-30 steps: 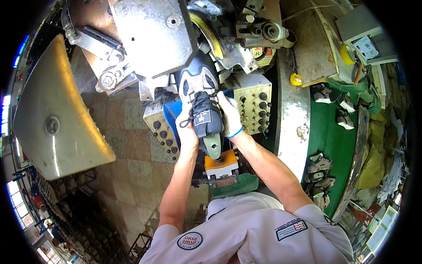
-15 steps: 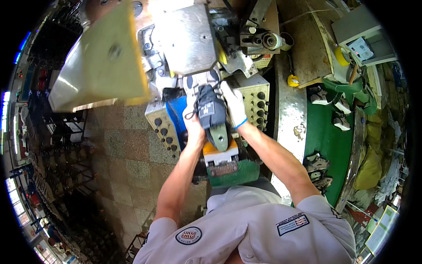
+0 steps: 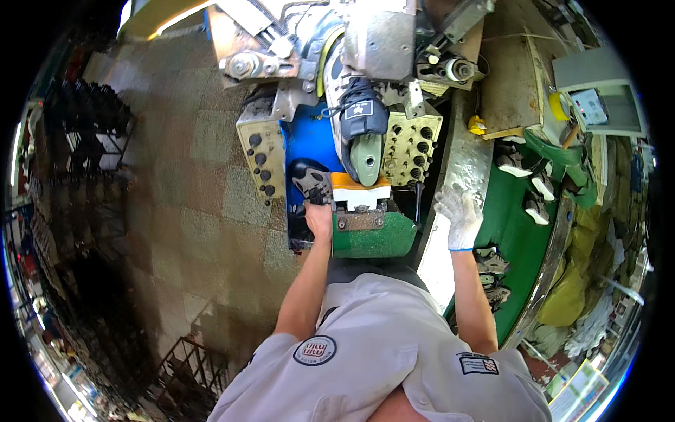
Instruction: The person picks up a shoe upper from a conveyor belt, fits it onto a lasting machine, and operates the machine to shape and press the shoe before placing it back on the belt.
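A black-and-beige shoe upper (image 3: 363,116) with dark laces sits in the machine on a green last (image 3: 368,158), its toe end under the metal head (image 3: 380,46). The heel end is by an orange-and-white block (image 3: 361,188). My bare left hand (image 3: 318,218) grips a second shoe (image 3: 311,181), black and grey, at the left of that block; part of the fingers is hidden. Over the metal ledge on the right is my right hand (image 3: 460,216), in a white glove with a blue cuff. Its fingers are apart and nothing is in them.
Control panels with black knobs (image 3: 256,158) flank the blue tray (image 3: 309,133). A green guard (image 3: 376,239) stands close to my waist. Several shoes (image 3: 538,207) lie on the green belt (image 3: 503,225) at the right. Racks (image 3: 88,105) stand at far left.
Both hands have let go of the shoe in the machine. My left hand now holds another shoe, lower left; my right hand has moved right. The large yellowish plate has swung away up and left.
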The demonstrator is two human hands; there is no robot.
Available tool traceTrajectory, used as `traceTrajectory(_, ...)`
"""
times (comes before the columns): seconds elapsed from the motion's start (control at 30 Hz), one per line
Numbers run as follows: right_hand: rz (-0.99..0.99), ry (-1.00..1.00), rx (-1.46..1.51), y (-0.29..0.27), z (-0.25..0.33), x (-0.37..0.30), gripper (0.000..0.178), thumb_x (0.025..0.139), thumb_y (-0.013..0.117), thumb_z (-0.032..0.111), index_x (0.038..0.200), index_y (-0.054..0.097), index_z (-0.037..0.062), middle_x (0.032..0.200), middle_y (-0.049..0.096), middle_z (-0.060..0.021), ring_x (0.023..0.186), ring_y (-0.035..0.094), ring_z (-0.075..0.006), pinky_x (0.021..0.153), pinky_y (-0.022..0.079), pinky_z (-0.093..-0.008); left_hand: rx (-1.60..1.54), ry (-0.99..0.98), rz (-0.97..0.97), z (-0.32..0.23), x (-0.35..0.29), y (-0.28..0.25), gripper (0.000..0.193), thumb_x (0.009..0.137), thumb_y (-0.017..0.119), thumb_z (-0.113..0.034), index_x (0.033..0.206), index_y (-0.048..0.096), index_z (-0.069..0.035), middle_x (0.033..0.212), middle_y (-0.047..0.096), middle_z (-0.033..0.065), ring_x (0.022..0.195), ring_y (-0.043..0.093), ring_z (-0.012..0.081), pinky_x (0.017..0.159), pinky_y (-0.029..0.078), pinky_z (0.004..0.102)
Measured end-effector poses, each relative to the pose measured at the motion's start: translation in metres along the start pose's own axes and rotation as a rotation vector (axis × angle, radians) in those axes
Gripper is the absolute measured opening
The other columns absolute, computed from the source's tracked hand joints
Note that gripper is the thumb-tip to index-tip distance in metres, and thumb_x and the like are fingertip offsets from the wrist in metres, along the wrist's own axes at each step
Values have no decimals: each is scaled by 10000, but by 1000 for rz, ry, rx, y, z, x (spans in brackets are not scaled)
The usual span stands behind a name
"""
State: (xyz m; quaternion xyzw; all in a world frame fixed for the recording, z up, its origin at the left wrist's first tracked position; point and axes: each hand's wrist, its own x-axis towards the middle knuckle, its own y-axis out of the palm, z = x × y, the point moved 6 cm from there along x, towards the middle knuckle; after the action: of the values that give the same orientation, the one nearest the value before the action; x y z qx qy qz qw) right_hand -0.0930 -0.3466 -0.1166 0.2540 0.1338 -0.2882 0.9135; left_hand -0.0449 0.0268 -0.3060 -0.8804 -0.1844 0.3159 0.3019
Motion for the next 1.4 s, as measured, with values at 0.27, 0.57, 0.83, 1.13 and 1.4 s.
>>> traceTrajectory(0.27, 94, 6, -172, 20, 11, -21, 486, 1024, 521, 256, 1338, 467, -111, 1236, 613, -315, 1026, 687, -399, 786, 604, -428, -196, 155, 242, -43, -29, -85, 518, 623, 853, -225, 1019, 696, 71, 920, 748, 178, 801, 718, 254, 760, 554, 356)
traceTrajectory(0.57, 708, -5, 245, 173, 53, -84, 859, 966, 493, 614, 1426, 402, -106, 1315, 597, -247, 1120, 657, -318, 956, 540, -418, -852, 296, 921, -196, -115, -262, 454, 590, 771, 7, 1038, 717, 60, 1094, 710, 150, 904, 688, 202, 788, 550, 345)
traceTrajectory(0.83, 401, 164, 517, 96, 70, -51, 354, 925, 671, 283, 1156, 662, 15, 1014, 692, -55, 903, 653, -131, 837, 529, -289, -792, 515, 818, -285, -220, -103, 393, 993, 577, -333, 1098, 685, 31, 1052, 684, 54, 895, 626, 143, 842, 462, 283)
traceTrajectory(1.13, -93, -215, 239, -146, 139, -86, 539, 893, 681, 352, 1254, 587, -37, 1055, 676, -83, 900, 629, -130, 803, 517, -273, -422, 242, 1349, -280, -369, 118, 386, 953, 635, -236, 1122, 666, 110, 1055, 696, 142, 940, 670, 210, 865, 525, 331)
traceTrajectory(1.4, -951, 33, -585, -486, 161, -147, 836, 835, 635, 629, 1329, 548, -40, 1072, 690, -255, 1046, 668, -363, 924, 513, -409, 242, 590, 1433, -262, -437, 199, 456, 973, 667, -228, 1279, 587, 101, 1180, 681, 198, 1080, 674, 254, 932, 523, 336)
